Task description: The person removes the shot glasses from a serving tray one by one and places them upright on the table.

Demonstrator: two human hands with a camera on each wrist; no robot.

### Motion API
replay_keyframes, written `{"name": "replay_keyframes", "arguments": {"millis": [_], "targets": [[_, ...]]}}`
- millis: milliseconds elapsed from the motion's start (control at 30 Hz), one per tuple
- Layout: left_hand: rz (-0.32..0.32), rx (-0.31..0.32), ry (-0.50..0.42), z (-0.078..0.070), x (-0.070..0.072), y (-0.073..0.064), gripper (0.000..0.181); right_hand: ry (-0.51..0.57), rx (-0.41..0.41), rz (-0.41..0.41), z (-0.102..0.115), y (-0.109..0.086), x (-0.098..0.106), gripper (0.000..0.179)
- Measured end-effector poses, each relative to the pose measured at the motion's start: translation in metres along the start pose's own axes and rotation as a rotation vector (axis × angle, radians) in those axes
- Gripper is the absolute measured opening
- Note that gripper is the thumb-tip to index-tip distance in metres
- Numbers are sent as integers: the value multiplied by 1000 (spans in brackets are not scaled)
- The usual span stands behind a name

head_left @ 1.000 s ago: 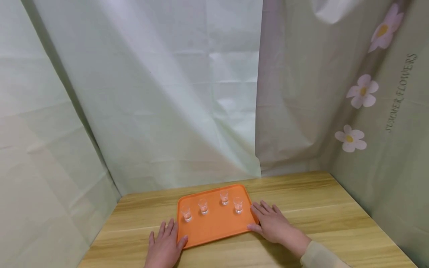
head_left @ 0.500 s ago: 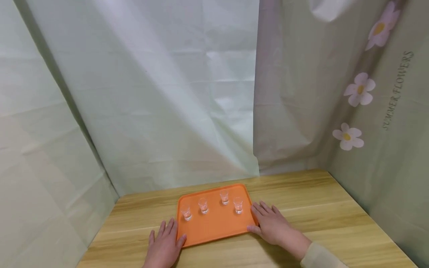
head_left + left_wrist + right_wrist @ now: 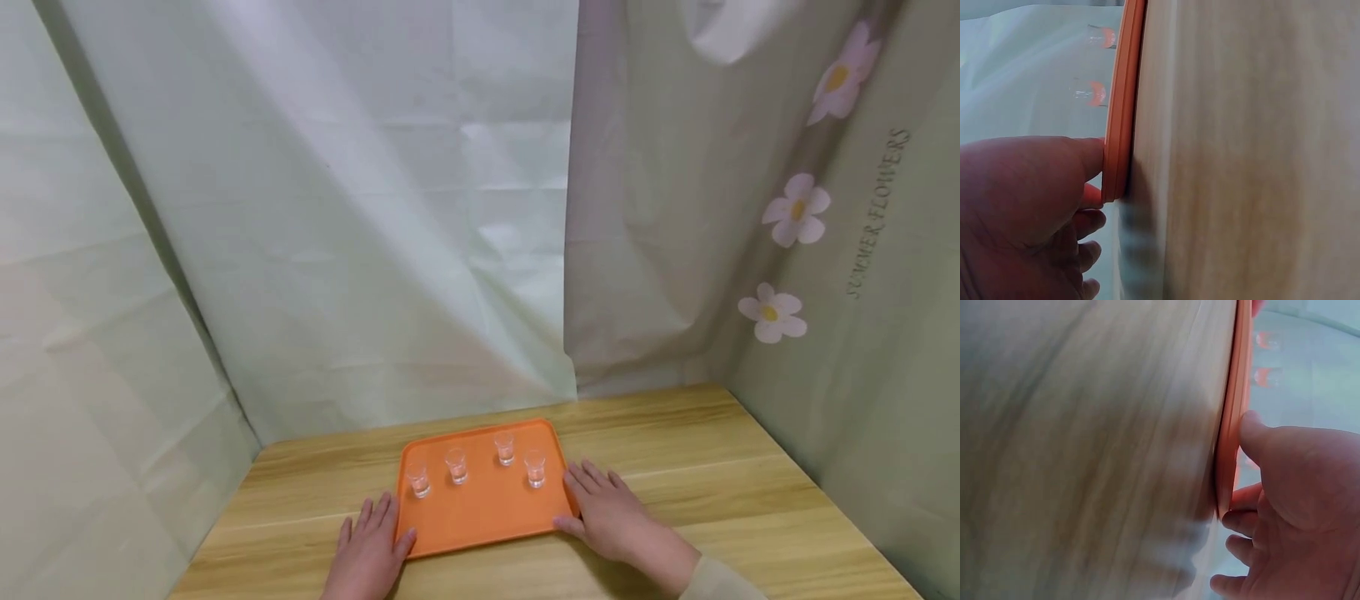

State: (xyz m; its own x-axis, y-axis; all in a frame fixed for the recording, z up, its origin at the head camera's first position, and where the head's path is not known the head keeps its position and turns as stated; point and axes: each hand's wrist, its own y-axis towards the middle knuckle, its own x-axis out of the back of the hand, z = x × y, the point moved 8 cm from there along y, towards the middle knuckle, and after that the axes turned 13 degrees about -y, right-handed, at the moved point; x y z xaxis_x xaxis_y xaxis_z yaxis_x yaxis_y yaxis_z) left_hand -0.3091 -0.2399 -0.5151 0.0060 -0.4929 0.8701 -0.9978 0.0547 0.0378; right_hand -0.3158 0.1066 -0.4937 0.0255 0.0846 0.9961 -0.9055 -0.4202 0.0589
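Note:
An orange rectangular tray (image 3: 487, 521) lies on the wooden table, slightly turned, with several small clear shot glasses (image 3: 536, 471) standing upright in its far half. My left hand (image 3: 367, 546) rests at the tray's near left corner, fingers straight and spread along the side, thumb at the front rim. At the near right corner, my right hand (image 3: 609, 512) touches the side with straight fingers, its thumb at the front edge. In the left wrist view the thumb (image 3: 1088, 156) presses against the orange rim; the right wrist view shows the right thumb (image 3: 1252, 434) likewise at the rim.
The wooden table (image 3: 720, 467) extends on both sides of the tray. Pale green curtains (image 3: 375, 250) enclose its back and both sides. White flowers (image 3: 772, 313) and lettering are printed on the right-hand curtain.
The head view has shifted slightly, so the scene sits a little lower in the frame. Hands, tray and glasses keep the same positions relative to each other.

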Motion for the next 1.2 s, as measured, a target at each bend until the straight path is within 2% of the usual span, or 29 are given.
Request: {"name": "replay_keyframes", "arguments": {"millis": [333,600,833,1033,1200], "targets": [[-26,-41,-3,-1,2,2,69,11,-4,10,0,-4,1,80],[-5,-36,0,0,-1,6,70,14,19,-1,2,-6,2,77],[-18,-57,-38,-4,-1,9,67,1,5,-8,-2,-6,4,77],[-16,-54,-62,-7,-2,10,66,-5,-15,18,-6,-6,3,79],[-28,-42,-68,-7,-1,10,65,-7,3,4,-6,-6,1,78]]}}
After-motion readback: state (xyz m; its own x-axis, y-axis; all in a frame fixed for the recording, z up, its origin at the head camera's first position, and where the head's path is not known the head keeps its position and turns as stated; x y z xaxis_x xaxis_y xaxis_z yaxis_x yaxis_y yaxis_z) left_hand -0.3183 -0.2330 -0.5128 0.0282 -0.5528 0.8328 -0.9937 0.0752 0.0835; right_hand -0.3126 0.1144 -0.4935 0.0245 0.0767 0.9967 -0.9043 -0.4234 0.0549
